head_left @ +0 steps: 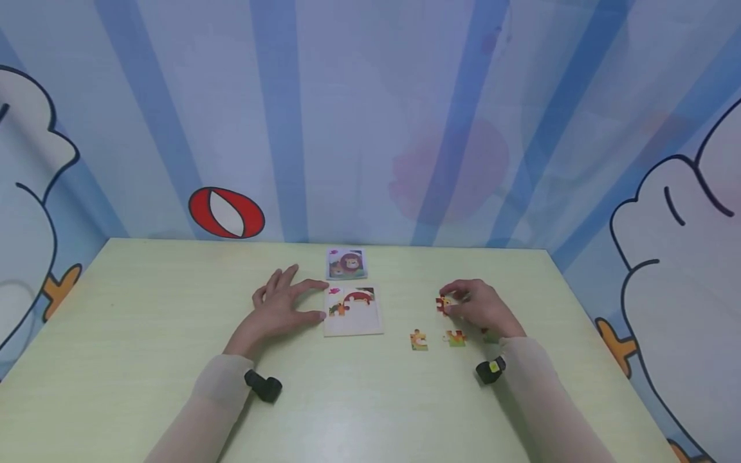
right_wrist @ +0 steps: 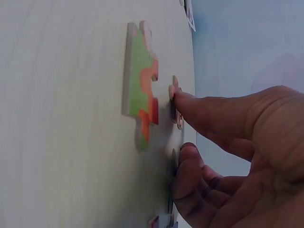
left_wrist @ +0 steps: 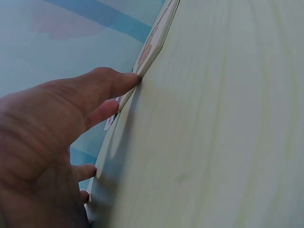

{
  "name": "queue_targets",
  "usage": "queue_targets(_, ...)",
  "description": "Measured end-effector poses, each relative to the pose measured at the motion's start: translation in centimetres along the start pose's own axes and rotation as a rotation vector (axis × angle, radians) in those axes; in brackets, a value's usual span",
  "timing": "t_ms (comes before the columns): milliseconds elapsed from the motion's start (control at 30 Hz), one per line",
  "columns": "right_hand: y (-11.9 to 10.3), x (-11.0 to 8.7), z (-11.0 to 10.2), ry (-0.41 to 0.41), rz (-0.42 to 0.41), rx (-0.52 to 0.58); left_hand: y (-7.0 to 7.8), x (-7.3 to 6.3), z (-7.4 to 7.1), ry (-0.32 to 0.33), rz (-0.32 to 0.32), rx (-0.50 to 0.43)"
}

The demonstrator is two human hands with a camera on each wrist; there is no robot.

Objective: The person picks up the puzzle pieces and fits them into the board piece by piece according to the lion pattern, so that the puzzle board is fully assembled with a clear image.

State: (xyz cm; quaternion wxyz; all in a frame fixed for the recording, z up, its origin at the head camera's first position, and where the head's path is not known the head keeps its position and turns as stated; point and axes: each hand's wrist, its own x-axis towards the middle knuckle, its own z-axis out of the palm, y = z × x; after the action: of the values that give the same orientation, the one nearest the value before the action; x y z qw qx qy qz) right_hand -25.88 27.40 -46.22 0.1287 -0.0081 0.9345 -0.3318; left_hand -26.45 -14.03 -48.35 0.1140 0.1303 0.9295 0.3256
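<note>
A square white puzzle board [head_left: 359,326] lies flat, with several joined pieces in its upper part. My left hand [head_left: 278,312] rests beside it, thumb and index finger spread and touching its left edge. To the right, my right hand [head_left: 485,308] pinches a small red and yellow puzzle piece [head_left: 442,305] between thumb and fingers at the table surface. In the right wrist view the thumb [right_wrist: 190,107] covers part of that piece. Nearer to me lie an orange and green piece [head_left: 419,341] and a red and green piece [head_left: 455,338].
A lion picture card [head_left: 347,265] lies just behind the board. Another greenish piece [head_left: 491,335] is partly hidden beneath the right wrist. The pale wooden table [head_left: 145,334] ends at a blue striped backdrop [head_left: 347,128].
</note>
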Motion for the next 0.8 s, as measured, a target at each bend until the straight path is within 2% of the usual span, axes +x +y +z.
queue_targets(300,-0.4,-0.1,-0.2,0.016,-0.014,0.033,-0.1,0.0,0.1,-0.001,-0.003,0.015)
queue_targets(500,-0.7,-0.1,-0.1,0.051,-0.031,0.161,-0.2,0.1,0.1,0.006,-0.001,0.004)
queue_targets(800,-2.2,0.2,0.9,0.033,-0.079,0.313,-0.2,0.3,0.2,0.002,-0.006,0.015)
